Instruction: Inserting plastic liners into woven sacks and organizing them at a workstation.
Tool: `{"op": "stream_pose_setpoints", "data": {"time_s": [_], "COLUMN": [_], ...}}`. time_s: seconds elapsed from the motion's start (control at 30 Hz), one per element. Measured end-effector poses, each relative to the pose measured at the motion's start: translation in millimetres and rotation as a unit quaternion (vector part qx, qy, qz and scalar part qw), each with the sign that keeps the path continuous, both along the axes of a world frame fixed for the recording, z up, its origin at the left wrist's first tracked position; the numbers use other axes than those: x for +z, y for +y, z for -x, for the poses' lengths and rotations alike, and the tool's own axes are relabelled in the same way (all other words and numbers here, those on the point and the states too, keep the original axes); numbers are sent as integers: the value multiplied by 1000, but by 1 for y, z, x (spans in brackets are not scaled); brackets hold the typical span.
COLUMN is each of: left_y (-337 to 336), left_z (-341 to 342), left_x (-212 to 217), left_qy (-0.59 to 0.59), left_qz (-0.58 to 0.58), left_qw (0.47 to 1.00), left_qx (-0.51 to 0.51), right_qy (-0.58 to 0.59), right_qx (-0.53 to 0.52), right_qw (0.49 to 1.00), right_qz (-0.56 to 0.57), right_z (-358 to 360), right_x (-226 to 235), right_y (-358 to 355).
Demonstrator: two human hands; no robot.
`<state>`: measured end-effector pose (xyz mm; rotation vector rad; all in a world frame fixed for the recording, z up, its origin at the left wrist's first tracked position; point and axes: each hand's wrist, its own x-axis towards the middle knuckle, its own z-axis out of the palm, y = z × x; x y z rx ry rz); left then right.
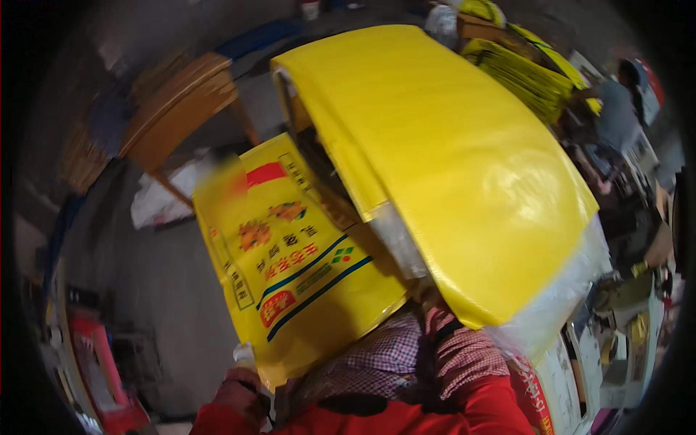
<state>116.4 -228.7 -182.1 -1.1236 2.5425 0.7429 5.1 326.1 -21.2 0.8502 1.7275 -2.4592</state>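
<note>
A large yellow printed sack (290,239), with dark blue stripes and red patches, hangs flat in front of me, left of the table. My left hand (244,355), in what looks like a white glove, is closed at the sack's near left edge. My right forearm, in a checked sleeve cover (471,359), reaches to the sack's near right corner, beside the table. Shadow and the yellow sheeting hide the fingers of my right hand. Smooth yellow sheeting (449,159) covers the table, with clear plastic (558,297) showing beneath its near right edge.
A wooden table (181,101) stands at the far left, with a white bag (163,196) on the floor by it. Folded yellow sacks (518,80) are piled at the far right. Another person (620,109) is at the right. A red-framed object (98,370) lies at lower left.
</note>
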Motion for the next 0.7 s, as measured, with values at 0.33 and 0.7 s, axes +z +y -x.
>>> {"op": "stream_pose_setpoints", "data": {"time_s": [0.33, 0.7], "left_y": [121, 484], "left_z": [116, 109], "left_x": [116, 385], "left_qy": [121, 504], "left_qz": [48, -168], "left_qw": [982, 502], "left_qx": [-136, -683], "right_qy": [145, 32], "right_qx": [-21, 230], "right_qw": [987, 961], "right_qz": [68, -152], "right_z": [-65, -140], "right_x": [93, 137], "right_y": [-13, -19]}}
